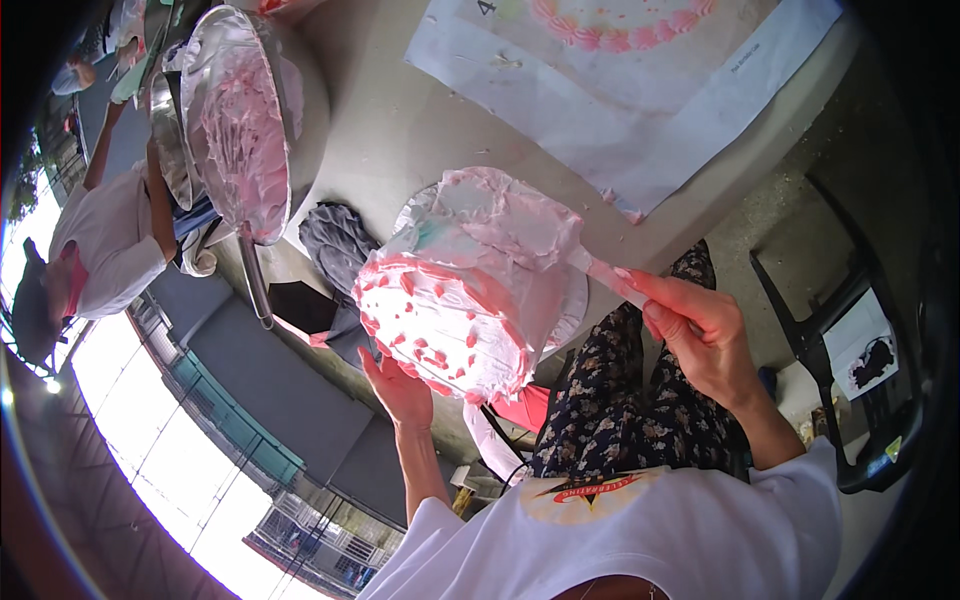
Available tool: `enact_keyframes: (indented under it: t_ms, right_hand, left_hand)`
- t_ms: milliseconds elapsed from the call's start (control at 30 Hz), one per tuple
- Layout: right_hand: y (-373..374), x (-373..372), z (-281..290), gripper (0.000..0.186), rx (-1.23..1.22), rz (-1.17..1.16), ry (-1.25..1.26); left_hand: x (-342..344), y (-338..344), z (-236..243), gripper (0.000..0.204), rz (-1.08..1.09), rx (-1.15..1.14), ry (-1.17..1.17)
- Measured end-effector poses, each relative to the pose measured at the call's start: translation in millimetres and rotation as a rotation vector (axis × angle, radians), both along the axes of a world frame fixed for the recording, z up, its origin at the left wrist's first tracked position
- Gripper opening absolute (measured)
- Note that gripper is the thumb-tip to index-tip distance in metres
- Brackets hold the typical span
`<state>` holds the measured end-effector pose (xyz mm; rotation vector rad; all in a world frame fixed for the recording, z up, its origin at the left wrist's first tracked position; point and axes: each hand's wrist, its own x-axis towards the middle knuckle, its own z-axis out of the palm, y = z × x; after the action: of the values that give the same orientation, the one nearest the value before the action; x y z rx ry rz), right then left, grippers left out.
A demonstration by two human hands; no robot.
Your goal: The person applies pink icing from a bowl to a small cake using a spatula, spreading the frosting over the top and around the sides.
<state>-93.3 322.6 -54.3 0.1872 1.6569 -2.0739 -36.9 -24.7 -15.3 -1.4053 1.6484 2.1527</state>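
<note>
A round cake (452, 318) coated in white icing with pink dots and a pink rim stands on a silver board (572, 312) on the table. My left hand (396, 384) rests under the near side of the cake, touching it or its board. My right hand (700, 330) grips the handle of a wide scraper (505, 222) smeared with pink-white icing. The scraper's blade lies flat over the far top edge of the cake.
A metal bowl (240, 120) smeared with pink icing sits at the table's far left. A large paper sheet (640, 80) with a printed cake picture lies at the far right. A grey cloth (335, 240) lies beside the cake. Another person (100, 245) in white stands at left. A black chair (850, 340) is at right.
</note>
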Motion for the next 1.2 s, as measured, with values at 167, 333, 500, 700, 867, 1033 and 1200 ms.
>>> enact_keyframes:
  t_ms: [167,333,500,700,867,1033,1200]
  right_hand:
    - [5.7,2.0,4.3,0.029,-0.128,0.017,-0.127]
    - [6.4,3.1,5.5,0.028,-0.283,0.026,-0.286]
    - [9.9,16.6,8.3,0.028,-0.317,-0.113,-0.329]
    - [-4.1,61.1,1.9,0.029,-0.076,-0.247,-0.331]
    - [-24.5,75.5,0.8,0.029,0.080,-0.282,-0.185]
    - [-24.0,82.9,8.1,0.030,-0.030,-0.303,-0.290]
    - [-17.6,82.3,15.8,0.030,-0.152,-0.311,-0.388]
  left_hand:
    - [3.6,-5.6,-1.2,0.062,-0.038,0.073,0.024]
    - [2.5,-3.8,-0.7,0.063,-0.057,0.046,0.015]
    - [-0.9,1.3,-0.1,0.061,-0.013,-0.006,-0.024]
    - [-2.1,2.5,-3.2,0.057,-0.021,-0.067,-0.025]
    - [-2.1,6.8,1.7,0.057,-0.019,-0.056,-0.036]
    - [2.3,3.9,0.9,0.055,-0.036,-0.033,-0.022]
    - [6.6,4.9,-2.0,0.054,-0.050,0.051,0.000]
